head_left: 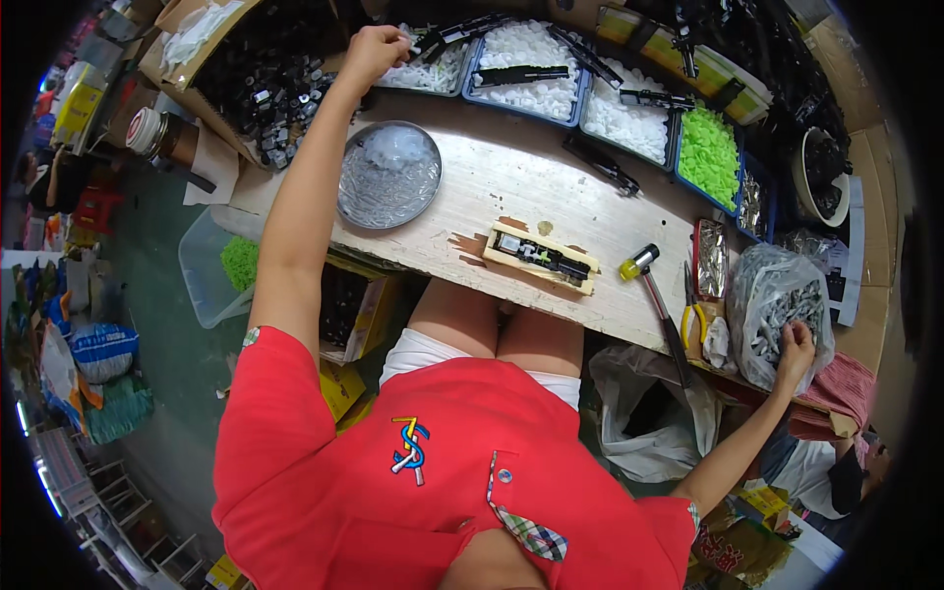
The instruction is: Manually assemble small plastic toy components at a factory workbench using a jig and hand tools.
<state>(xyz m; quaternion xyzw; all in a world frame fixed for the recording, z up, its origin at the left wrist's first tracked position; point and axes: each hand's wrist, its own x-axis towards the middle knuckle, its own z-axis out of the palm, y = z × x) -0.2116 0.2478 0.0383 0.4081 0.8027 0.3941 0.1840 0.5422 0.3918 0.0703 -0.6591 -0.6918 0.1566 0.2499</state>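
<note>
My left hand [379,54] is stretched to the far left. Its fingers are pinched together at the edge of a blue tray of small white pieces [430,73]; whatever is between them is too small to name. At the right, my right hand [796,351] reaches into a clear plastic bag [762,275] of small grey parts [787,307]. The fingers there are curled together, their tips among the parts, so what they grip is hidden. Between my arms, a pale wooden holder [501,258] lies near the table's front edge, cradling a black mechanism [543,256] with a light green piece.
A round metal dish [390,206] sits left of the holder. To its right lie a hammer [661,300], yellow-handled pliers [695,320] and a red box [709,258]. Along the back stand trays of white pieces [629,118] and green pieces [708,152], with black mechanisms [521,75] across them.
</note>
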